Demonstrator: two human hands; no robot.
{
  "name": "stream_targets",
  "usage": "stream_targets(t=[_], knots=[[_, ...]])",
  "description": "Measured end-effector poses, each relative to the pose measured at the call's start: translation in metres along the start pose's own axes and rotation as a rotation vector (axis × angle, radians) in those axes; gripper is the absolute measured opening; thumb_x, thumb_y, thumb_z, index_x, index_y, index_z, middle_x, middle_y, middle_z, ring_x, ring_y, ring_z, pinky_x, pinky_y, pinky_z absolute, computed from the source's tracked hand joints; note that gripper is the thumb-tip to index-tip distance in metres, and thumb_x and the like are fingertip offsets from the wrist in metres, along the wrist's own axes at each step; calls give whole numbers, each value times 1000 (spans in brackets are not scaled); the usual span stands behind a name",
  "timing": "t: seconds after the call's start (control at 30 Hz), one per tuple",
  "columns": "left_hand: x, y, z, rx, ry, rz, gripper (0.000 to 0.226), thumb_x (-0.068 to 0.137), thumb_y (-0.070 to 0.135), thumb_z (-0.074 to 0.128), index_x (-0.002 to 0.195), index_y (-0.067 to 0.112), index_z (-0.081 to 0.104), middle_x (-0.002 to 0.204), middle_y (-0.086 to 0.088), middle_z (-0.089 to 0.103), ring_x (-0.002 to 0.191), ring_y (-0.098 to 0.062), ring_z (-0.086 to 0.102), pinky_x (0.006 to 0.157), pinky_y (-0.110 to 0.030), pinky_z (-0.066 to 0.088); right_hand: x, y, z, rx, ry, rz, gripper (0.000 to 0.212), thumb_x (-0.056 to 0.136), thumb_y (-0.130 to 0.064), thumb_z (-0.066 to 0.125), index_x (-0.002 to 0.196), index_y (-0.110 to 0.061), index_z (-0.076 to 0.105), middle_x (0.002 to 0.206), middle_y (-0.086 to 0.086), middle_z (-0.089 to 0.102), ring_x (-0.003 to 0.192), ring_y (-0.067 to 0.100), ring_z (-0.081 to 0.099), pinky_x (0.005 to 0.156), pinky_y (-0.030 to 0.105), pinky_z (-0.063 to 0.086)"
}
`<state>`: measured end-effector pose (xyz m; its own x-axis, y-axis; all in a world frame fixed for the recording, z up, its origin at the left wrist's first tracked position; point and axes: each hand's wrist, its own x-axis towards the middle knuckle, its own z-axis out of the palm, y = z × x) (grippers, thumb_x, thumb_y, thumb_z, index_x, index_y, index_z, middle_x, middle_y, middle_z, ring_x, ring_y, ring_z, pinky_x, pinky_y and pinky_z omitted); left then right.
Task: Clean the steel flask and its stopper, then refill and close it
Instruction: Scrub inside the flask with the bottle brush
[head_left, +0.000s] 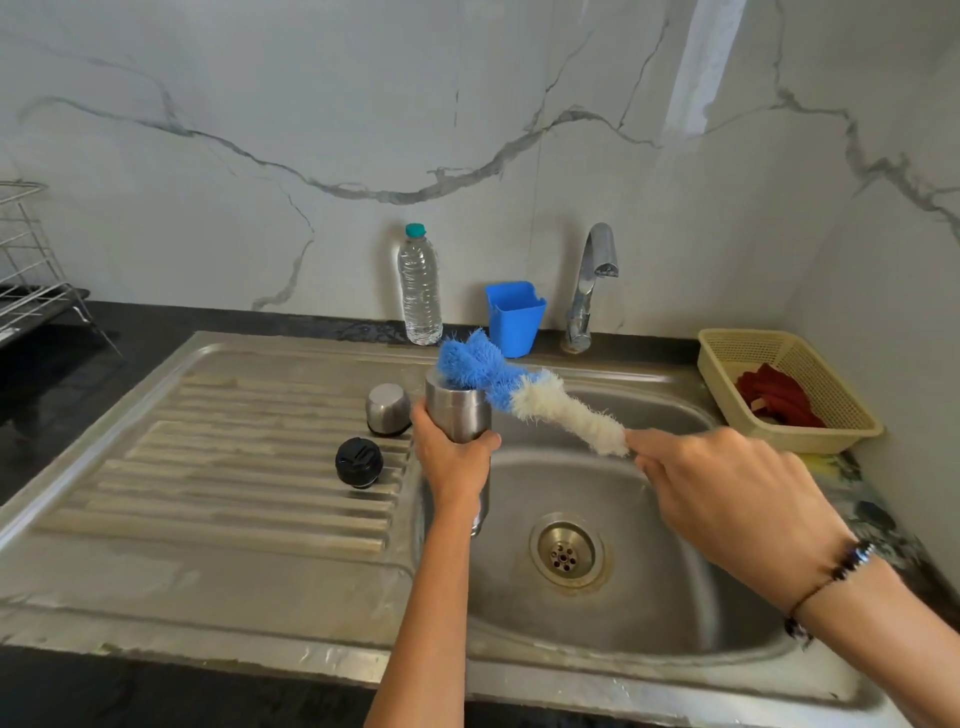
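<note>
From the head view, the steel flask (458, 415) is held upright over the left edge of the sink basin (649, 587), gripped around its body by the left hand (451, 457), fingers and thumb wrapped right round it. The bottle brush (524, 392) is pinched at its handle end by the right hand (727, 493), fingers closed on it, and the blue bristle tip is seen bent over and pushed into the flask's open mouth, while the white bristle section slants down and to the right toward that hand. A dark beaded bracelet (852, 561) is worn on the right wrist. On the ribbed drainboard (234, 467), just left of the flask, the black stopper (359, 462) is set down, and behind it a steel cup lid (388, 409) is parked upside down. At the back, on the dark counter (62, 374), a clear water bottle (420, 288) with a teal cap is stood against the marble wall, a blue plastic holder (514, 318) is placed beside it, and the tap (589, 286) is seen further right. A cream basket (789, 389) holding something red is sat at the far right, and a wire rack (31, 260) is glimpsed at the far left.
</note>
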<state>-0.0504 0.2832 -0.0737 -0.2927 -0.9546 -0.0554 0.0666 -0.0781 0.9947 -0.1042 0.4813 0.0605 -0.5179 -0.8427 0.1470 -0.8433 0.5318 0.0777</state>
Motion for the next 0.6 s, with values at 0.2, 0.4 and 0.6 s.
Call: stream_targets(t=[0.2, 0.4, 0.6], knots=[[-3, -5, 5, -34, -32, -59, 84, 61, -5, 77, 127, 28, 37, 108, -7, 58, 89, -21, 62, 69, -35, 52, 20, -2, 7, 11, -1, 43, 32, 99, -28, 30, 127, -32, 45, 90, -3, 58, 87, 23, 63, 60, 28, 40], [10, 0, -6, -97, 22, -76, 85, 65, -7, 76, 132, 23, 33, 115, -12, 56, 94, -25, 60, 70, -32, 47, 0, 8, -4, 69, -1, 82, 33, 99, -33, 25, 127, -38, 42, 91, -3, 60, 86, 23, 62, 67, 33, 51], [5, 8, -3, -88, -26, -101, 83, 66, -5, 76, 132, 22, 33, 109, -10, 57, 88, -21, 60, 70, -32, 48, 4, 1, 8, 88, 15, 82, 32, 99, -31, 29, 128, -38, 42, 82, -4, 54, 80, 23, 61, 63, 32, 50]])
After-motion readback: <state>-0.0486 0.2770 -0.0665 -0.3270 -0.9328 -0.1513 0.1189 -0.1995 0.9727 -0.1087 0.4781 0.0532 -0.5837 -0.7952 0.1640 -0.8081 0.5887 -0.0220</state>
